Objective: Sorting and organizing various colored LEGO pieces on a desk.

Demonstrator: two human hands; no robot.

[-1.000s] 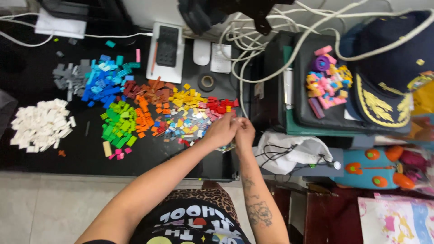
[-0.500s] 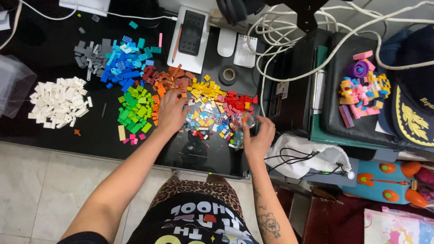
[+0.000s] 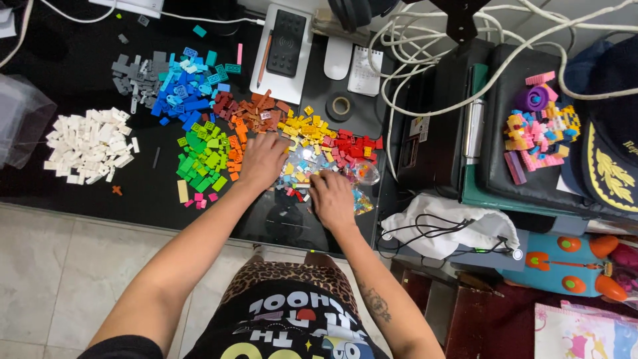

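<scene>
Nearest the camera, both forearms reach out over the front edge of the black tabletop (image 3: 80,193). The right hand (image 3: 332,197) lies palm down, fingers loosely spread, on the small mixed-colour bricks (image 3: 302,179) near the front; whether it pinches a piece under the fingers cannot be told. Just beside its knuckles, to the right, lies a small clear bag (image 3: 362,174) with coloured bits inside. The left hand (image 3: 263,159) also rests flat and open, fingers splayed, its tips touching the edge of the orange bricks (image 3: 237,136) and the yellow bricks (image 3: 307,128); nothing shows gripped in it.

Left of that hand sits the green pile (image 3: 203,158), with a few pink pieces (image 3: 199,201) and a tan brick (image 3: 181,191) at its near side. Well apart, toward the left edge, lies the white pile (image 3: 88,145). The red bricks (image 3: 351,146) lie right of the yellow ones.

Further back come the brown bricks (image 3: 256,110), the blue pile (image 3: 186,90) and the grey pile (image 3: 136,78) (each colour keeps roughly to its own heap). Behind them stand a roll of tape (image 3: 341,106), a white pad with a dark device on it (image 3: 284,50), a white mouse (image 3: 337,58) and a tangle of white cables (image 3: 425,40). Off to the right, on a dark case (image 3: 505,166), rests a pink and yellow brick build (image 3: 537,126).
</scene>
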